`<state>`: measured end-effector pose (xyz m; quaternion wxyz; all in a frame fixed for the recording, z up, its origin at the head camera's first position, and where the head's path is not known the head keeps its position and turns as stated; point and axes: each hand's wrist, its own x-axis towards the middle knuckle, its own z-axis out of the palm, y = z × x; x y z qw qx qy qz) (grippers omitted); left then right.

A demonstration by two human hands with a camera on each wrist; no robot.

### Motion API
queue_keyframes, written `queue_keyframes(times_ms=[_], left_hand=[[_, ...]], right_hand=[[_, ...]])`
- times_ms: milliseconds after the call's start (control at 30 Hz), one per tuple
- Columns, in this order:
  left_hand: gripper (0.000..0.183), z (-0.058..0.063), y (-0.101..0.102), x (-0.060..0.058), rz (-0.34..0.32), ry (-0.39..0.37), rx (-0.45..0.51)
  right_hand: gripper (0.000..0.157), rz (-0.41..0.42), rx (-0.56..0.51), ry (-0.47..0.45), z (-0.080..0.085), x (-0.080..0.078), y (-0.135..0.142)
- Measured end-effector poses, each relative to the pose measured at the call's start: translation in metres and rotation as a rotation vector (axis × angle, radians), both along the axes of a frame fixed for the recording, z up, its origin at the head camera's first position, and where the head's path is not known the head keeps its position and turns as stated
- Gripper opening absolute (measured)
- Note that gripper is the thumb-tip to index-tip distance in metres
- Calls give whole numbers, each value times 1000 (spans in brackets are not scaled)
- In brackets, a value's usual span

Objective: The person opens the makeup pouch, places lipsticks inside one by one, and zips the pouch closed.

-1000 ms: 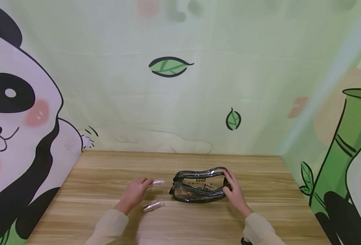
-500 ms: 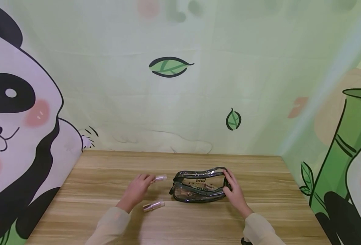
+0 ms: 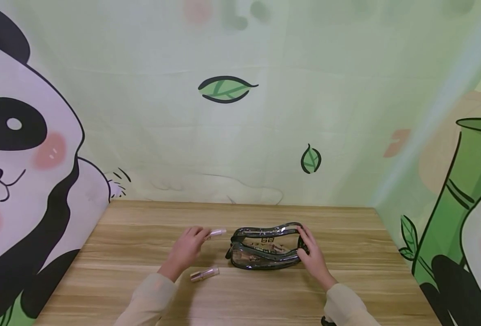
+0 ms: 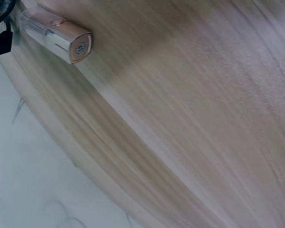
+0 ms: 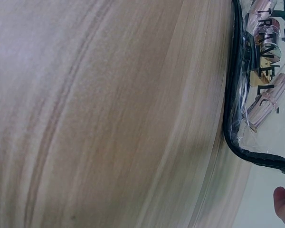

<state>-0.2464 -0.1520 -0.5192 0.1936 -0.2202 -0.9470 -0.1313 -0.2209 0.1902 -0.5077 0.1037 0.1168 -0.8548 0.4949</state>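
My left hand (image 3: 188,246) pinches a pale pink lipstick tube (image 3: 218,232) between thumb and fingers, just left of the pouch. Below that hand, a second lipstick tube (image 3: 204,274) lies on the table; in the left wrist view this tube (image 4: 57,35) shows a clear cap and rose-gold base. The clear pouch (image 3: 265,260) with black trim has its top gaping. At its right end my right hand (image 3: 315,262) holds the rim, thumb on the near side and fingers on the far side. Through the pouch wall (image 5: 270,135), the right wrist view shows several tubes inside.
The wood-grain table (image 3: 142,226) ends at the back against a pale green cloth backdrop (image 3: 163,136) printed with a panda, leaves and bamboo. A black zipper pull (image 3: 228,254) hangs at the pouch's left end.
My left hand has moved slightly right and away from me, carrying the pinched lipstick tube closer to the pouch. My right hand, the pouch and the other tube have stayed put.
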Motion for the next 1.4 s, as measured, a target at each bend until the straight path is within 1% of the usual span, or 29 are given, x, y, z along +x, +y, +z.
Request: queue_keyframes(times_ms=[67,167,300,367,500,667,833,900,967,1167,1267,1400], left_hand=[[25,1,2,-1,2,-9,8],[26,4,5,-2,-11,-6,30],[28,6,9,-5,-23,20,32],[30,7,11,-5,-26,19,29],[31,11,15,-6,-38,16,34],[33,16,21,-7,-66,21,53],[34,21,29,-9,-72,14,33],[34,23,32,-8,-73,9,25],[35,25,36,-7,-73,0,20],[38,29,45,-4,-88,-31,18],[39,30,50,-4,-105,-15,11],[42,29,56,-4,-140,27,-2]], right_hand=[[59,1,2,1,-3,-2,1],[60,0,10,-1,-15,-8,6],[61,-7,41,-6,-33,-17,13],[61,-9,41,-3,-36,-18,14],[62,-4,20,3,-39,-20,15],[61,-9,34,1,-34,-18,13],[58,-2,-4,12,-14,-8,5],[57,-1,-3,16,-6,-4,3],[57,-3,3,16,-2,-1,1],[57,4,-7,16,-1,0,0],[57,10,-10,11,-2,0,1],[57,9,-11,7,-1,0,0]])
